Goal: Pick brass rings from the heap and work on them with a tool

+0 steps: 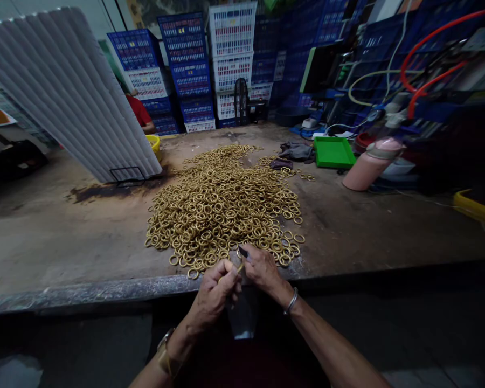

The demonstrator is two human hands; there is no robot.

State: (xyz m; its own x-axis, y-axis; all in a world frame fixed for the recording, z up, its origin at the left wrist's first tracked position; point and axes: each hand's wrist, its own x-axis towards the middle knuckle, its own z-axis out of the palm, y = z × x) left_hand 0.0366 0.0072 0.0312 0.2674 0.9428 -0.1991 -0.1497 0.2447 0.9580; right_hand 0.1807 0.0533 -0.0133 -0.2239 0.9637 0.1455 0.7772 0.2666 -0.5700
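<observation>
A big heap of brass rings lies on the worn workbench in front of me. Both my hands meet at the bench's near edge, just below the heap. My left hand is closed, its fingers pinching one brass ring. My right hand is closed too, gripping a small dark tool whose tip points at the ring. A bangle sits on my right wrist and a watch on my left. A clear plastic bag hangs below the hands.
A ribbed white panel leans at the back left, with a person in red behind it. A green tray, rags, a pink bottle, hoses and stacked blue and white crates line the back and right.
</observation>
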